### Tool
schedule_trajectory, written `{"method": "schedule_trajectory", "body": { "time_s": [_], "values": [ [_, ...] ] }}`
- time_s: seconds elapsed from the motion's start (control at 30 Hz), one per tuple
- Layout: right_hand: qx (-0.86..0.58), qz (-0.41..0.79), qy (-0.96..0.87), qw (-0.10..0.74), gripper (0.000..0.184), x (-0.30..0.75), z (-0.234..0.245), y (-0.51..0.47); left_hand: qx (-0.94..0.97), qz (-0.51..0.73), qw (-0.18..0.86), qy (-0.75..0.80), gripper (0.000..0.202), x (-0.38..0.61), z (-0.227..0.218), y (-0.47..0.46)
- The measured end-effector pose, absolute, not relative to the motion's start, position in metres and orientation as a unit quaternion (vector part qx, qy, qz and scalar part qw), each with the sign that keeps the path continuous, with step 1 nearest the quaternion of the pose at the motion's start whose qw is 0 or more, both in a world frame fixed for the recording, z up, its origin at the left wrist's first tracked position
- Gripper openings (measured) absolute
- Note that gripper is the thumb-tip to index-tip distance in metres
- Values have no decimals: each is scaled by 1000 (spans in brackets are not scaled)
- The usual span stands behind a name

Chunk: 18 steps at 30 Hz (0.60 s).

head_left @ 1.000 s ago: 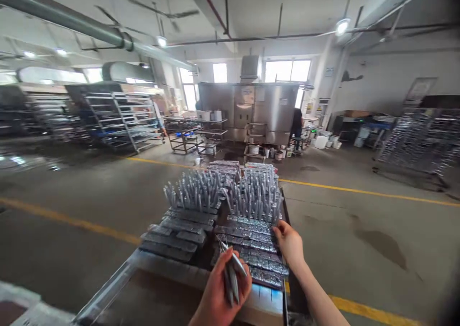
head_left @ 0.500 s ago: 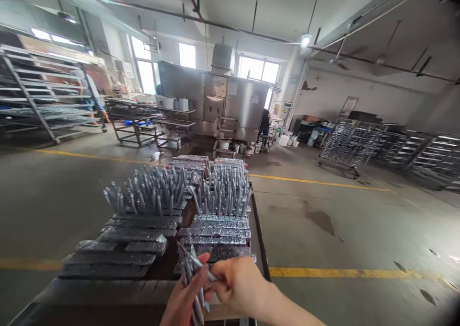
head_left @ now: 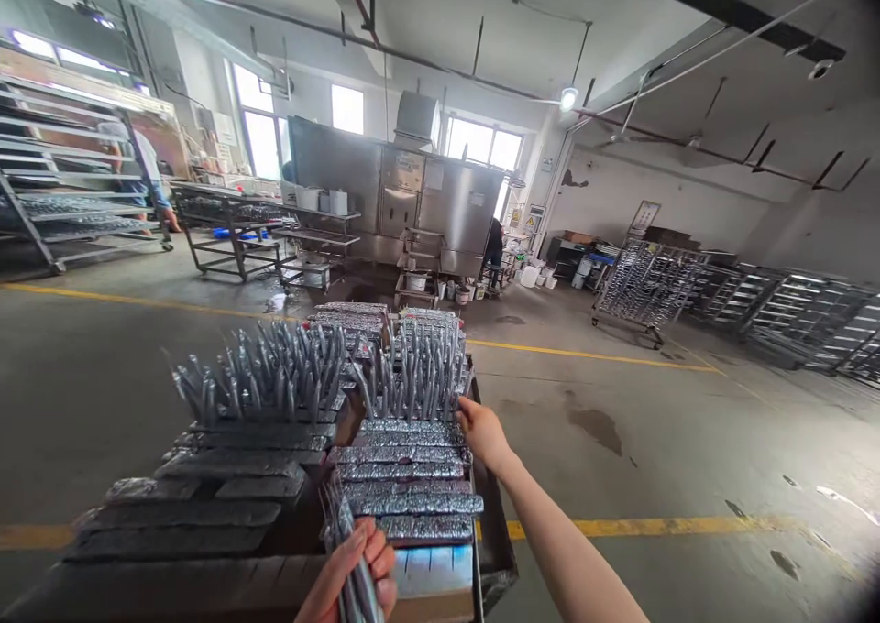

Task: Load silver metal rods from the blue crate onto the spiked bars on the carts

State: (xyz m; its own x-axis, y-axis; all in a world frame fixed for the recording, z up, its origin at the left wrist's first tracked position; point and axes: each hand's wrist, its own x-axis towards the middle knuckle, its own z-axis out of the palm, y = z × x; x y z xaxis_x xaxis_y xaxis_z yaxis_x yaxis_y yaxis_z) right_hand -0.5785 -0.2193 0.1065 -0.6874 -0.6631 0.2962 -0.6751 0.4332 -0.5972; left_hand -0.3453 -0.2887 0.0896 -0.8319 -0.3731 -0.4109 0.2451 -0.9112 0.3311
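Note:
My left hand (head_left: 357, 573) is closed round a bundle of silver pointed metal pieces (head_left: 342, 531) low in the view, their tips pointing up. My right hand (head_left: 482, 431) reaches forward to the right block of upright silver pieces (head_left: 412, 376), its fingers curled at the near right edge of that block; I cannot see whether they grip one. A second block of upright pieces (head_left: 265, 376) stands to the left. Both stand on stacked dark foil-covered bars (head_left: 405, 476) on a cart (head_left: 495, 550).
More foil-wrapped bars (head_left: 206, 495) lie stacked at the left of the cart. Wheeled racks (head_left: 643, 284) stand at the right and shelving racks (head_left: 69, 183) at the left. A steel machine (head_left: 399, 202) and a person (head_left: 491, 243) are far ahead. Yellow floor lines (head_left: 619, 522) cross the concrete.
My right hand left the bundle in my left hand and reached forward to the right block of upright pieces. The view swung slightly right.

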Motion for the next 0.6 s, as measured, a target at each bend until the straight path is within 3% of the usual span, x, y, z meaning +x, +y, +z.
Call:
{"method": "schedule_trajectory", "body": {
  "time_s": [0.13, 0.3, 0.37, 0.47, 0.6],
  "values": [
    [332, 348, -876, 45, 11, -578, 103, -230, 259, -947, 154, -117, 36, -340, 84, -298],
    [276, 433, -851, 112, 25, -572, 128, -226, 324, -918, 177, -144, 19, -335, 93, -295],
    [329, 467, -819, 59, 24, -556, 144, -220, 363, -890, 215, -171, 15, -337, 101, -289],
    [462, 463, -748, -112, 16, -518, 160, -210, 362, -877, 239, -209, 14, -344, 112, -280],
    [557, 411, -687, -220, 15, -473, 156, -205, 338, -897, 179, -223, 16, -348, 113, -274]
  ]
}}
